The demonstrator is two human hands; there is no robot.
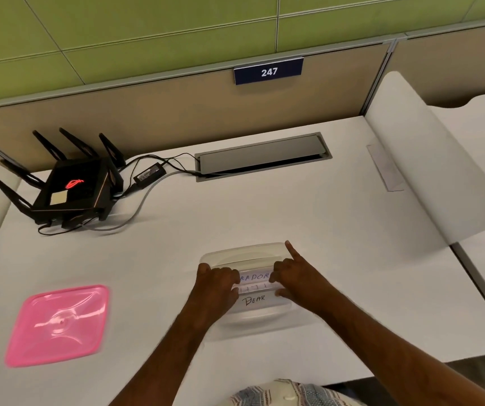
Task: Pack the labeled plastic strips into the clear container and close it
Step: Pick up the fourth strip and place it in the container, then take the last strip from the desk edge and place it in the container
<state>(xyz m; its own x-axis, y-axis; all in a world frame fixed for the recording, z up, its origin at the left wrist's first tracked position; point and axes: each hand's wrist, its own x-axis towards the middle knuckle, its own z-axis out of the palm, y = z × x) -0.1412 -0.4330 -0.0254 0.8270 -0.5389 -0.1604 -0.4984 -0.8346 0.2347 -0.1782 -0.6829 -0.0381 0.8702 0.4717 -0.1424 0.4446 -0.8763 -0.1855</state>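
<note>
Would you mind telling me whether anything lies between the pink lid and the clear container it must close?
Nothing lies on the white desk between the pink square plastic lid and the clear plastic container; both hands, left and right, are over its opening, pressing the labeled strips.

White desk [264, 212] with a grey cable hatch [263, 156] set in at the far centre. Beige partition [162, 112] behind carries a blue plate reading 247 [268, 71]. Green panelled wall [147, 30] beyond. White curved side divider [428, 159] at right.
</note>
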